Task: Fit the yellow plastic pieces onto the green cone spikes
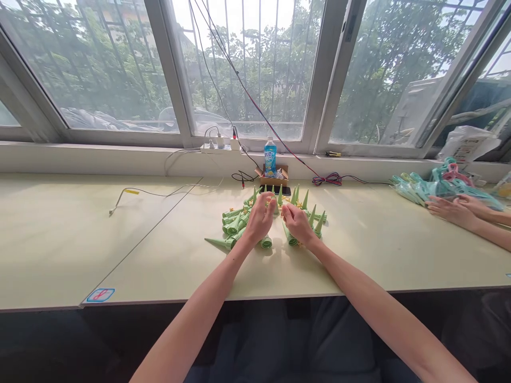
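A heap of green plastic cones (pixel 235 221) lies in the middle of the pale table (pixel 159 250), some standing upright, some on their sides. My left hand (pixel 260 218) is over the heap with its fingers curled on a green cone near the top. My right hand (pixel 296 222) sits just beside it, fingers pinched on a small piece that looks yellow; I cannot make it out clearly. More upright cones (pixel 315 215) stand to the right of my right hand.
A blue-labelled bottle (pixel 270 156) stands in a small cardboard box (pixel 275 178) by the window sill, with cables (pixel 327 180) and a power strip (pixel 217 144) nearby. At the far right another person's hands (pixel 455 207) rest beside a pile of teal and pink plastic clips (pixel 439 183).
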`<state>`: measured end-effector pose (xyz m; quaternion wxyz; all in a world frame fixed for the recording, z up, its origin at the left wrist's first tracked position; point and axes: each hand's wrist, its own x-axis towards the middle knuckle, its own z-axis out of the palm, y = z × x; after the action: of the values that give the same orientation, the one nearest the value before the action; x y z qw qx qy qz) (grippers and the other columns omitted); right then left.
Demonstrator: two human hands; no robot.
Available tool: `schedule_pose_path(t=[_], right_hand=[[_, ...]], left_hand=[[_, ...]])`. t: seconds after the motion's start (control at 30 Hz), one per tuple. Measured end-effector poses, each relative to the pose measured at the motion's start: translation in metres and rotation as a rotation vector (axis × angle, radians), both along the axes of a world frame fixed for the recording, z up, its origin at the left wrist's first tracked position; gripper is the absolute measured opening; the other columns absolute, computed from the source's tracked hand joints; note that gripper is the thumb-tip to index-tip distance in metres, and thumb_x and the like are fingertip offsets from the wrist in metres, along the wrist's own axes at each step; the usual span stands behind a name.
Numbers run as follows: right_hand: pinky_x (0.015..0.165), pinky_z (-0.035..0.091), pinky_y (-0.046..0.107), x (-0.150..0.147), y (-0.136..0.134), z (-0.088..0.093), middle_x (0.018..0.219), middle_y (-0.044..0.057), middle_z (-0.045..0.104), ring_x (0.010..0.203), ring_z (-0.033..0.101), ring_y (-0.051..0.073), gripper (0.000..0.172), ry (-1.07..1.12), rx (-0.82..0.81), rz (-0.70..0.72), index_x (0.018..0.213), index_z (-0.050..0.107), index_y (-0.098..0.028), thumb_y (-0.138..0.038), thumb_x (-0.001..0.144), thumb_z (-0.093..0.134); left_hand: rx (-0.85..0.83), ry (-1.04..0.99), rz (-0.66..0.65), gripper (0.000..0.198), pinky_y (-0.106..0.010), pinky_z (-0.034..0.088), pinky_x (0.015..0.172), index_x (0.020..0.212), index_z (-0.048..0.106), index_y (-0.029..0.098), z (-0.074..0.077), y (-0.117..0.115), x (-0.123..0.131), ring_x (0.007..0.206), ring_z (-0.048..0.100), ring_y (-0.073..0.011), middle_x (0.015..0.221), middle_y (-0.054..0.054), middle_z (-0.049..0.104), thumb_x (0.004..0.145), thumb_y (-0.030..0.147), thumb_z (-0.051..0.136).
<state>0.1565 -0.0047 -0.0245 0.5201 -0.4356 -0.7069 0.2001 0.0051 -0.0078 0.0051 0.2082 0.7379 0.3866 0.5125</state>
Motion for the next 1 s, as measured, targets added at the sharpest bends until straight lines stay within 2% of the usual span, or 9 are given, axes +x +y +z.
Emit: schedule_pose_path(t=[0.07,0.17,0.23,0.33,0.5,0.73,0.87,1.0], right_hand=[[0.051,0.030,0.026,0.0001,-0.0003,-0.0004,0.056,-0.003,0.043,0.050,0.038,0.012,0.037,0.013,0.005,0.001,0.069,0.040,-0.022,-0.044,0.098,0.037],[0.050,0.029,0.026,0.0003,-0.0016,0.0003,0.056,-0.004,0.043,0.049,0.038,0.012,0.034,0.017,0.008,0.009,0.073,0.044,-0.022,-0.045,0.098,0.038],[0.050,0.029,0.026,0.0002,-0.0026,0.0013,0.056,-0.004,0.044,0.049,0.038,0.012,0.032,0.011,0.009,0.017,0.076,0.046,-0.022,-0.045,0.097,0.039],[0.051,0.030,0.026,0.0000,-0.0036,0.0028,0.057,-0.003,0.045,0.049,0.039,0.012,0.032,-0.002,0.014,0.023,0.077,0.048,-0.022,-0.045,0.097,0.040],[0.051,0.030,0.026,0.0008,-0.0038,0.0035,0.056,-0.004,0.044,0.049,0.037,0.012,0.033,-0.018,0.006,0.010,0.075,0.048,-0.021,-0.045,0.096,0.040],[0.051,0.030,0.026,0.0020,-0.0026,0.0013,0.055,-0.004,0.043,0.049,0.037,0.012,0.035,-0.033,-0.010,-0.001,0.070,0.043,-0.022,-0.045,0.097,0.039],[0.051,0.030,0.027,0.0025,-0.0033,0.0021,0.054,-0.004,0.041,0.049,0.037,0.012,0.038,-0.035,-0.030,-0.007,0.069,0.041,-0.022,-0.045,0.098,0.036],[0.051,0.031,0.027,0.0018,-0.0049,0.0043,0.055,-0.002,0.043,0.050,0.040,0.013,0.043,-0.022,-0.049,-0.001,0.067,0.041,-0.022,-0.050,0.098,0.033]], left_hand=[[-0.028,-0.053,0.080,0.041,-0.024,0.044,0.055,0.112,0.052,0.021,0.0012,0.0002,-0.0014,0.057,0.054,-0.0091,0.100,-0.007,0.060,0.099,0.050,0.027],[-0.104,-0.067,0.152,0.047,-0.026,0.042,0.054,0.098,0.055,0.020,0.0016,0.0020,-0.0041,0.055,0.053,-0.0121,0.085,-0.004,0.061,0.099,0.053,0.022],[-0.162,-0.007,0.142,0.048,-0.027,0.041,0.055,0.089,0.056,0.020,0.0018,0.0022,-0.0048,0.055,0.053,-0.0141,0.072,-0.002,0.060,0.097,0.056,0.026],[-0.221,0.074,0.065,0.045,-0.026,0.040,0.056,0.087,0.056,0.020,0.0028,0.0000,-0.0036,0.054,0.054,-0.0150,0.061,0.000,0.059,0.094,0.059,0.034],[-0.262,0.073,0.012,0.042,-0.025,0.040,0.055,0.096,0.057,0.019,0.0054,-0.0035,-0.0023,0.057,0.057,-0.0153,0.065,-0.001,0.063,0.088,0.058,0.046],[-0.296,0.079,-0.022,0.041,-0.026,0.043,0.056,0.102,0.056,0.019,0.0071,-0.0042,-0.0055,0.060,0.059,-0.0157,0.068,-0.001,0.063,0.087,0.056,0.048],[-0.236,0.101,-0.022,0.038,-0.026,0.045,0.058,0.107,0.055,0.020,0.0053,-0.0035,-0.0051,0.060,0.058,-0.0144,0.071,0.000,0.061,0.087,0.052,0.051],[-0.121,0.108,-0.033,0.032,-0.026,0.048,0.062,0.108,0.055,0.021,0.0017,-0.0018,-0.0037,0.068,0.060,-0.0145,0.080,-0.002,0.060,0.087,0.045,0.055]])
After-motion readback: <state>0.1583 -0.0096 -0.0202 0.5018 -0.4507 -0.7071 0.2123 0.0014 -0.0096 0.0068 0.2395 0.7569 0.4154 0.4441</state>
